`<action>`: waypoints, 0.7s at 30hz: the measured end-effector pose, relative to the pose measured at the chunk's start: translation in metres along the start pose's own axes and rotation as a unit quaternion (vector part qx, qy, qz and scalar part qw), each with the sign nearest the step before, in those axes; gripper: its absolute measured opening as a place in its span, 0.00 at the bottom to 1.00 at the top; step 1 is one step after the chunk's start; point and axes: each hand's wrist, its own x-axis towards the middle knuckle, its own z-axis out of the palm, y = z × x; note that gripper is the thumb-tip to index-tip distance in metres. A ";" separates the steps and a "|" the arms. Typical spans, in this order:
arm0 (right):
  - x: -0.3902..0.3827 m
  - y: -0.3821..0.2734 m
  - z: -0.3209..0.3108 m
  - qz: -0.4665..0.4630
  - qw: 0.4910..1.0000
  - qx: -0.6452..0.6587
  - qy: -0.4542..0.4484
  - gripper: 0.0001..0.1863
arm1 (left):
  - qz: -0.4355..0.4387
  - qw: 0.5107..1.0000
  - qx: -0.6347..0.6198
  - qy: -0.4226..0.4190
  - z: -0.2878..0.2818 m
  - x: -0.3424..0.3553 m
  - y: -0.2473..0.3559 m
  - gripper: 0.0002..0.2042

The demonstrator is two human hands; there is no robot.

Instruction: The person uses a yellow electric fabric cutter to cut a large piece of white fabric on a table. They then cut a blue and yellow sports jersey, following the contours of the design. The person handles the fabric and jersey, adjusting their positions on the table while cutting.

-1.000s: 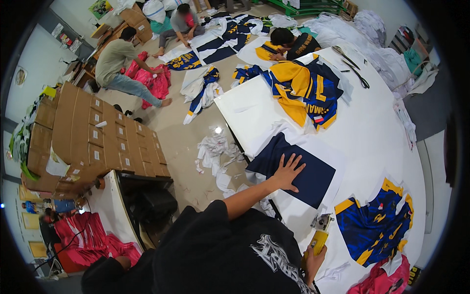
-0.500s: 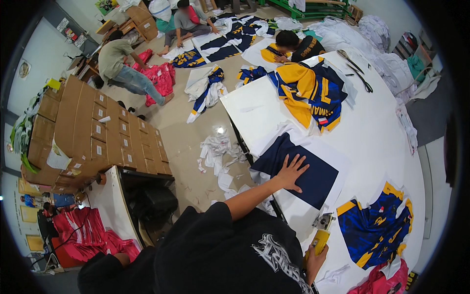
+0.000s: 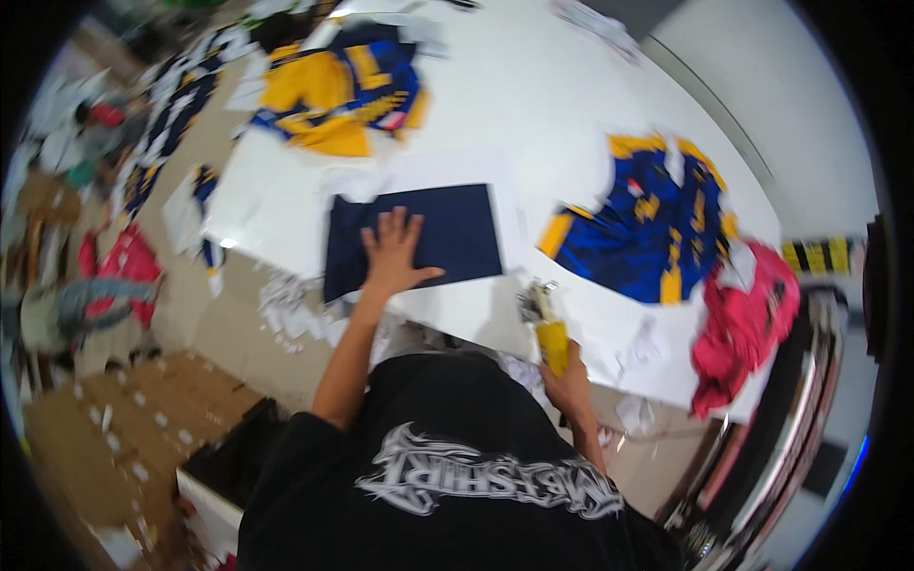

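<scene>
My left hand (image 3: 392, 255) lies with spread fingers on a flat piece of navy cloth (image 3: 462, 228), over its left half. White cloth or paper (image 3: 508, 214) shows beneath and around the navy piece. In my right hand (image 3: 569, 381) is a yellow-bodied electric fabric cutter (image 3: 552, 341), gripped by its handle. Its metal head points away from me, at the near edge of the white table (image 3: 533, 105). A small gap separates that head from the navy cloth's near right corner.
A blue and yellow jersey (image 3: 633, 243) and bunched pink fabric (image 3: 747, 319) lie on the table's right. More yellow and blue garment pieces (image 3: 319, 86) are at far left. White scraps (image 3: 290, 309) litter the floor near cardboard boxes (image 3: 143, 428). A blurred person (image 3: 48, 314) bends at left.
The view has swung to the right, so the table now fills the middle. My left hand still presses the navy cloth, and my right hand still holds the cutter near its corner.
</scene>
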 end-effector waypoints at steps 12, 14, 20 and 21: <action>0.012 -0.004 0.021 -0.024 0.999 -0.002 -0.023 0.35 | -0.025 0.997 -0.029 -0.066 -0.014 0.003 0.016 0.62; 0.018 -0.012 0.026 -0.019 0.999 0.004 -0.042 0.35 | -0.024 0.997 -0.030 -0.062 -0.015 0.002 0.015 0.62; 0.025 -0.018 0.039 -0.027 1.000 -0.005 0.004 0.35 | -0.018 0.998 -0.035 -0.051 -0.013 0.003 0.014 0.61; 0.026 -0.019 0.037 -0.030 1.000 -0.003 0.003 0.35 | -0.020 0.998 -0.035 -0.053 -0.014 0.003 0.015 0.61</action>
